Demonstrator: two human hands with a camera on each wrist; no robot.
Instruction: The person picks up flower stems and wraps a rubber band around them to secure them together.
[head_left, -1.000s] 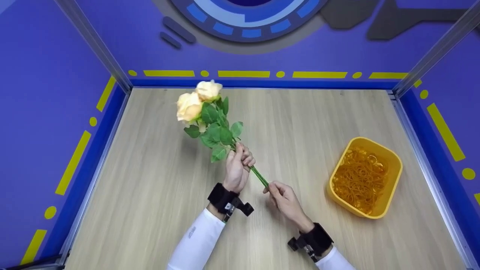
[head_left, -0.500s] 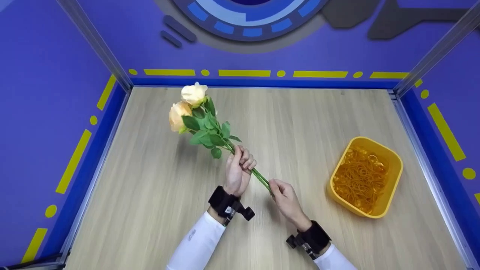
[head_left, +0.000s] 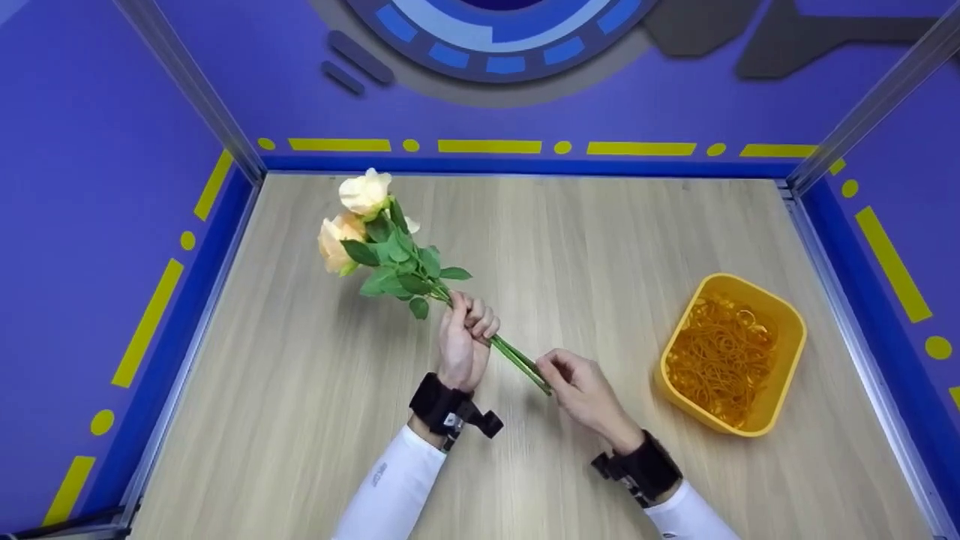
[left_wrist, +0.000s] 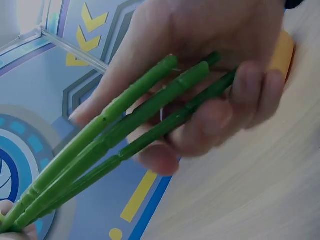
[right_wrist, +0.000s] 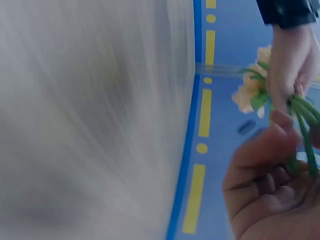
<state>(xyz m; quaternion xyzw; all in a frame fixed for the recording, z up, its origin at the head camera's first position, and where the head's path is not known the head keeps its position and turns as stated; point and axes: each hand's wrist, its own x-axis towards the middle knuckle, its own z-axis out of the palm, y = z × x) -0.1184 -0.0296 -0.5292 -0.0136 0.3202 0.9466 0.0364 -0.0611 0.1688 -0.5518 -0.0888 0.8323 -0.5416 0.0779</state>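
My left hand grips a bunch of roses by the stems, below the leaves. Pale cream and peach blooms point to the far left, above green leaves. The bare green stems slant down to the right, toward my right hand. In the left wrist view, several cut stem ends spread in front of my right hand, whose fingers are loosely bent with a gap to the thumb. The right wrist view has the stems beside the right thumb.
A yellow bin with a tangle of rubber bands stands on the right of the wood-grain table. Blue-purple panels with metal edge rails close in the back and both sides.
The roses and my left hand have shifted left, the blooms swinging outward. My right hand had pinched the stem ends; now its fingers have loosened and the ends show beside the thumb.
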